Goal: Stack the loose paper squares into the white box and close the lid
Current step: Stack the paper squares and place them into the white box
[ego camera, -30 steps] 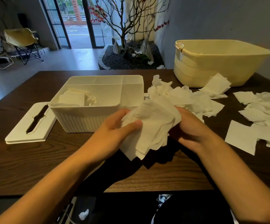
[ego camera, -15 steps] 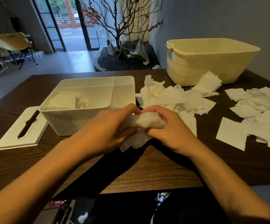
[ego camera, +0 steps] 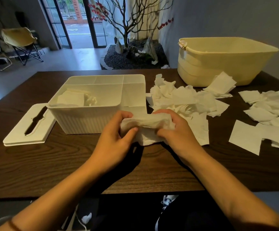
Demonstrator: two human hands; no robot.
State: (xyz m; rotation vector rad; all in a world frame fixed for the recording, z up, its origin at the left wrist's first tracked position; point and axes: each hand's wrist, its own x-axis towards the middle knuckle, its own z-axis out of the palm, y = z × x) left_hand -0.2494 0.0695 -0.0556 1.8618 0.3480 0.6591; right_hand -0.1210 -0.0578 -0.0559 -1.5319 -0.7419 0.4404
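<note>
A second ago I had the bundle of paper squares fanned open and lifted between my hands; now it is squeezed into a tight roll and lowered toward the desk, just in front of the white box. My left hand comes in from the near edge with the wrist low, its fingers curled over the left end of the bundle and the thumb pressing the paper from below. My right hand mirrors it, fingers wrapped over the right end, thumb tucked underneath. Past my hands the white box stands open near the middle of the desk, with a few squares already lying in its large left compartment. Its lid, slot showing, lies flat toward the left edge, touching the box's left side. The loose pile of squares spreads right of the box toward the right edge, and a yellow tub sits at the far right corner.
</note>
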